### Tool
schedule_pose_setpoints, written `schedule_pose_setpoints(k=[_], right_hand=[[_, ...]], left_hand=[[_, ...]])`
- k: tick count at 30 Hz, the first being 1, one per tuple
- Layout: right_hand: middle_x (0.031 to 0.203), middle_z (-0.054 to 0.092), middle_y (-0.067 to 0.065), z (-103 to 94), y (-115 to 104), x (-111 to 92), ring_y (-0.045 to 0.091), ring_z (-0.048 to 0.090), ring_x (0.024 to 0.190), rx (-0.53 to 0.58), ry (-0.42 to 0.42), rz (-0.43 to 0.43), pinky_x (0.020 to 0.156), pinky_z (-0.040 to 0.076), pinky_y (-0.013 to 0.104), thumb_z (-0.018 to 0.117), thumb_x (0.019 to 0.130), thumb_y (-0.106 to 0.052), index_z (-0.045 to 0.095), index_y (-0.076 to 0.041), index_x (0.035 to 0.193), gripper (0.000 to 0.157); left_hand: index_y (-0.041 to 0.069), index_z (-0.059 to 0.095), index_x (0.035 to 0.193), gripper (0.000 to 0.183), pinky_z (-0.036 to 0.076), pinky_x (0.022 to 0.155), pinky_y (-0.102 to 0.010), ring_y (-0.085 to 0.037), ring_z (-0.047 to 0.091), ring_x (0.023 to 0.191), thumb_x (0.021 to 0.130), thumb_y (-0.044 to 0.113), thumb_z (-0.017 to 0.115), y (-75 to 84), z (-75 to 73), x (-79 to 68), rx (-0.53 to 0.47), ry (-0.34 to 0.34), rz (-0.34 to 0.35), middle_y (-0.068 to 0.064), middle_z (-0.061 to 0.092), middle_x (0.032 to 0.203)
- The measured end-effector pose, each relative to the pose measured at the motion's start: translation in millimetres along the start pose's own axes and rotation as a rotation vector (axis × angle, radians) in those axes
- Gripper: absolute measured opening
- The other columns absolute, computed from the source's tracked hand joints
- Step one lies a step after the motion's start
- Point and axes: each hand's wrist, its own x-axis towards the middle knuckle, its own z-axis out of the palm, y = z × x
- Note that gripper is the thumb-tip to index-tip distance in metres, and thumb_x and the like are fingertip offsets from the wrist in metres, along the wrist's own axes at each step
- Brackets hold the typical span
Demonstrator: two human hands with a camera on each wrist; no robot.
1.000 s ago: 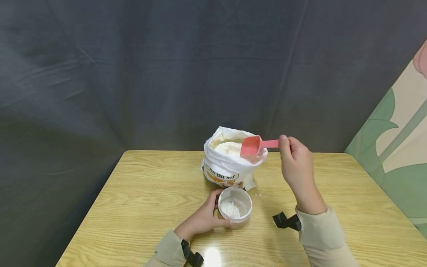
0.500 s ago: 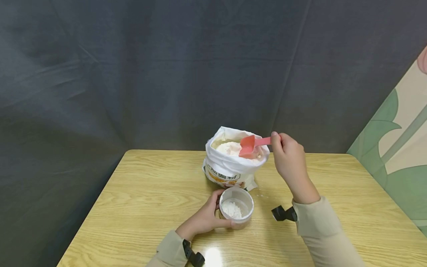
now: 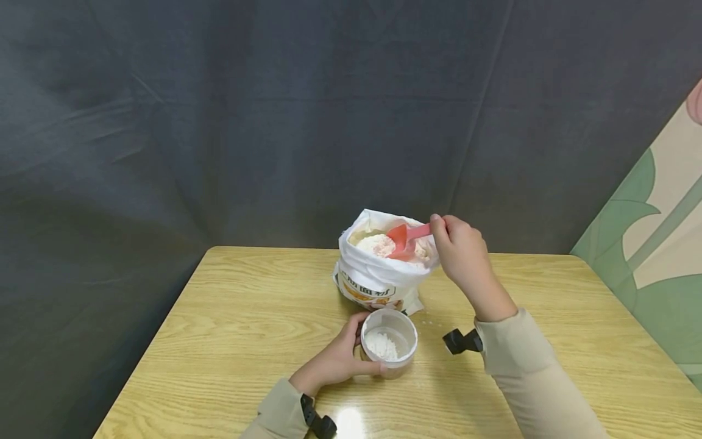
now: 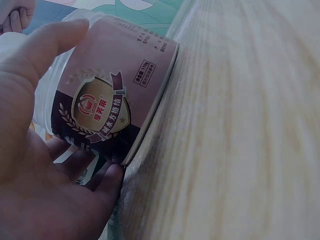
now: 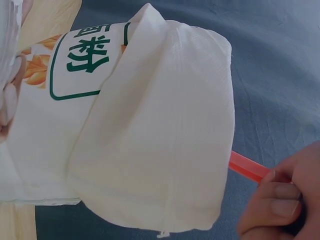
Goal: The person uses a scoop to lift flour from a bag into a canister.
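Note:
A red plastic scoop (image 3: pixel 404 242) dips into the white flour inside an open flour bag (image 3: pixel 367 268) with a folded-down rim. My right hand (image 3: pixel 462 253) grips its handle just beyond the bag's right rim; in the right wrist view the bag hides the scoop's bowl and only the handle (image 5: pixel 248 166) shows. In front of the bag, a clear round jar (image 3: pixel 390 338) stands on the table with a little white flour on its bottom. My left hand (image 3: pixel 340 356) holds the jar from the left, thumb at the near side. A printed label (image 4: pixel 100 100) wraps the jar.
The wooden table (image 3: pixel 247 317) carries the bag and jar, with specks of flour right of them. A dark cloth (image 3: pixel 307 122) hangs behind the table. A painted wall panel (image 3: pixel 658 244) stands at the right.
My right hand has moved left and slightly up with the scoop, whose bowl has gone from over the bag's right rim into the flour. The left hand keeps hold of the jar.

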Motion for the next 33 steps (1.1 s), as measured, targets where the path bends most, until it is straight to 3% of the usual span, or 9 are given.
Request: schedule_pose_setpoints(k=[16, 25, 33], right_hand=[[0.068, 0.045, 0.009, 14.2, -20, 13, 0.025, 0.044, 0.06, -0.029, -0.207, 0.061, 0.056, 0.038, 0.035, 0.034, 0.11, -0.031, 0.057, -0.002, 0.083, 0.046], [0.088, 0.062, 0.018, 25.9, -34, 20, 0.034, 0.057, 0.081, -0.099, -0.248, 0.033, 0.072, 0.045, 0.046, 0.033, 0.108, -0.031, 0.061, -0.002, 0.088, 0.044], [0.095, 0.064, 0.021, 30.8, -34, 24, 0.035, 0.057, 0.085, -0.093, -0.261, 0.041, 0.078, 0.046, 0.05, 0.032, 0.108, -0.03, 0.061, -0.002, 0.088, 0.045]], left_hand=[[0.015, 0.025, 0.154, 0.097, 0.03, 0.116, -0.048, -0.025, 0.042, 0.139, 0.081, 0.024, 0.088, -1.4, 0.5, -2.5, 0.007, -0.002, -0.008, -0.006, 0.038, 0.152], [0.014, 0.025, 0.154, 0.097, 0.032, 0.115, -0.044, -0.025, 0.042, 0.139, 0.081, 0.022, 0.088, 1.4, 0.6, -4.0, -0.004, -0.004, 0.003, -0.006, 0.038, 0.152], [0.013, 0.025, 0.154, 0.096, 0.031, 0.115, -0.046, -0.027, 0.042, 0.138, 0.082, 0.022, 0.087, 4.0, -1.5, -7.1, 0.002, -0.003, 0.002, -0.009, 0.037, 0.152]])
